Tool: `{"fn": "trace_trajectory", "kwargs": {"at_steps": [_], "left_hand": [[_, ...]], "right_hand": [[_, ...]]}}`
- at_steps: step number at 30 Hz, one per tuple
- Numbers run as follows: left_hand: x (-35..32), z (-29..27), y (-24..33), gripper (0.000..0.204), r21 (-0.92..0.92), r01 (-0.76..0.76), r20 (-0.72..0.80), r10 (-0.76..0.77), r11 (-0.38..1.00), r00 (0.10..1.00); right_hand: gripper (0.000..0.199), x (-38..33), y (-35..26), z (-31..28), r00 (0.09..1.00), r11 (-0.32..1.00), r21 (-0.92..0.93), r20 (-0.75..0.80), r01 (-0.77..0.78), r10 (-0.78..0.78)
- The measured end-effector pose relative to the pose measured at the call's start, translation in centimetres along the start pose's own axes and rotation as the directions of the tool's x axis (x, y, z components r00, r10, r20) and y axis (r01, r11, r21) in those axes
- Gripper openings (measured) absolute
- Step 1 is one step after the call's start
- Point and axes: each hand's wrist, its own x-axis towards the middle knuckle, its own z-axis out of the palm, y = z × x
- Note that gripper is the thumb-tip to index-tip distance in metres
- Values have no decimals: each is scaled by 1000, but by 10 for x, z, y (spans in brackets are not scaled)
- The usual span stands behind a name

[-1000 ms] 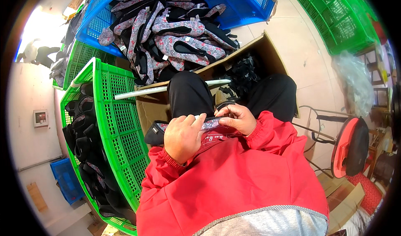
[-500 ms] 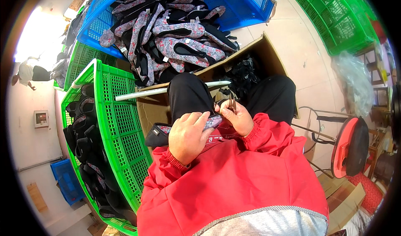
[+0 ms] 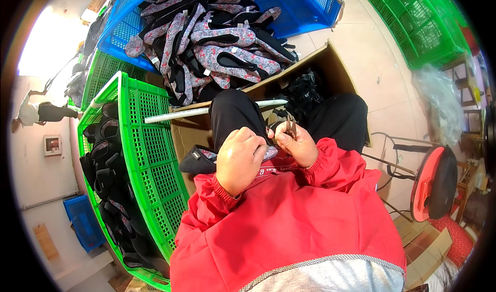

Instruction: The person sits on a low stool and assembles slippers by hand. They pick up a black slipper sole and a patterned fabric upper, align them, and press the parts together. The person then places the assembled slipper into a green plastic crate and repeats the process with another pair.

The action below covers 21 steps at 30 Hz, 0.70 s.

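Over my lap, my left hand point(image 3: 239, 158) is closed around a floral-and-black fabric slipper point(image 3: 198, 160). The slipper's dark end sticks out to the left of that hand, and a patterned strip shows between my two hands. My right hand point(image 3: 298, 148) is closed on small metal thread snips point(image 3: 291, 126), their blades pointing up and away from me. Right fingertips are close to the slipper's right part. My fingers hide much of the slipper, and whether the blades touch it I cannot tell.
A heap of floral slippers point(image 3: 227, 59) fills the blue crate point(image 3: 305, 8) ahead. Dark scraps lie in a cardboard box point(image 3: 336, 67) between my knees, crossed by a white bar point(image 3: 181, 115). A green crate point(image 3: 155, 152) of slippers stands left; a red-and-black round stool point(image 3: 433, 183) lies right.
My left hand has turned slightly, its fingers curling more over the slipper and covering more of the patterned part. My right hand keeps the snips in nearly the same place. A person at far left has moved.
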Motion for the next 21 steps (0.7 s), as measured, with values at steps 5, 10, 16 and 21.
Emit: {"fn": "trace_trajectory", "kwargs": {"at_steps": [5, 10, 16, 21], "left_hand": [[-2, 2, -7, 6, 17, -27, -15, 27, 1000, 1000], [-5, 2, -15, 5, -80, 33, -81, -39, 996, 996], [-11, 2, -21, 3, -234, 120, -43, -134, 965, 990], [-11, 3, -20, 3, -230, 129, -54, -145, 965, 988]], "right_hand": [[15, 3, -4, 1, 1000, 1000, 6, -2, -28, 28], [20, 7, -14, -8, 992, 987, -109, -41, -121, 117], [50, 9, -16, -14, 982, 927, -375, 184, 25, 48], [51, 13, -16, -15, 948, 795, -597, 301, 107, 99]]}}
